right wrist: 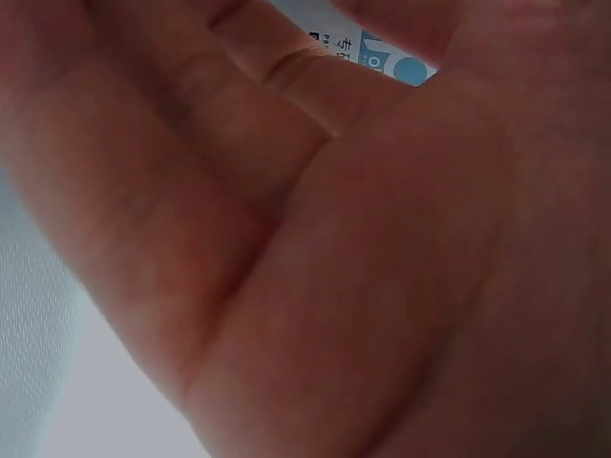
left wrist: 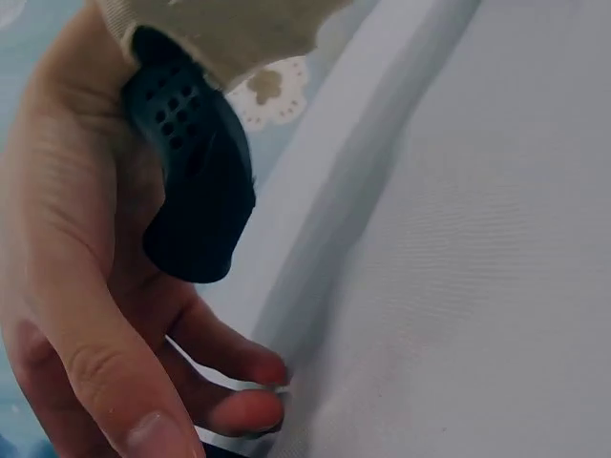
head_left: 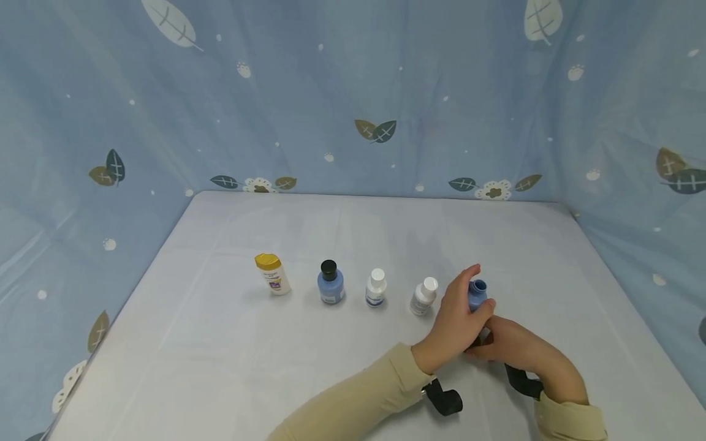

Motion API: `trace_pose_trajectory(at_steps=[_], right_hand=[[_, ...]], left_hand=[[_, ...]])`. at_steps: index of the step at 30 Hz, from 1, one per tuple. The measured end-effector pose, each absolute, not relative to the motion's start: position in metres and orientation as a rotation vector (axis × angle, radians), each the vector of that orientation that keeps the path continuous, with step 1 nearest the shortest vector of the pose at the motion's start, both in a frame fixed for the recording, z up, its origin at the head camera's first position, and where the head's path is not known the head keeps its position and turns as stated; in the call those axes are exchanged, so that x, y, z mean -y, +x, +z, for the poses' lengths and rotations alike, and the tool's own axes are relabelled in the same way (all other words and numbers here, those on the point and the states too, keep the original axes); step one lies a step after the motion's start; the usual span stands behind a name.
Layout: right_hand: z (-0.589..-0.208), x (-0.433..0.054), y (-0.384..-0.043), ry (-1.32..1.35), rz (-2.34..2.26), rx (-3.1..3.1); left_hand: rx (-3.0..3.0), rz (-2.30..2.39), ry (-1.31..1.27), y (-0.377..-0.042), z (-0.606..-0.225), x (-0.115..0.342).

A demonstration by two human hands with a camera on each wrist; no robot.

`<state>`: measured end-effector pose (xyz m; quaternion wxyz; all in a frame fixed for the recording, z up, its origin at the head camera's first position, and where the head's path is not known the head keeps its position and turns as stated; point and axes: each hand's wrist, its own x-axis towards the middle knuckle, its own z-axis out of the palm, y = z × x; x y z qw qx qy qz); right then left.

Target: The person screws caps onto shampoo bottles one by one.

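Observation:
A blue bottle (head_left: 477, 299) with its neck uncovered stands at the right, partly hidden by the hands. My left hand (head_left: 455, 318) grips it, index finger stretched along its far left side and thumb across its front. Just in front, the fingers of my right hand (head_left: 515, 344) are curled round a small black cap (head_left: 473, 344), mostly covered by them. In the right wrist view, my palm fills the picture, and a printed label (right wrist: 387, 59) with blue shapes shows past the fingers.
Left of the hands stand two white bottles (head_left: 423, 296) (head_left: 376, 288), a blue bottle with a black cap (head_left: 331, 283) and a white bottle with a yellow lid (head_left: 273, 274). Blue patterned cloth (head_left: 331, 92) surrounds the white table (head_left: 220, 367). Black wrist cameras (head_left: 443, 398) hang at both wrists.

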<state>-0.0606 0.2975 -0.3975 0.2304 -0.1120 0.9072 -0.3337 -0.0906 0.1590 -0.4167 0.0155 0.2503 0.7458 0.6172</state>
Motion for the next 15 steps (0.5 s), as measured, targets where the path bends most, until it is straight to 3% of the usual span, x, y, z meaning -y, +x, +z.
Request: trace_pose_trajectory(at_steps=[15], right_hand=[[-0.402,-0.309,-0.066,-0.406,-0.981,-2.636]], left_hand=[[-2.333,1.908,0.810,-0.103,-0.438,-0.155]])
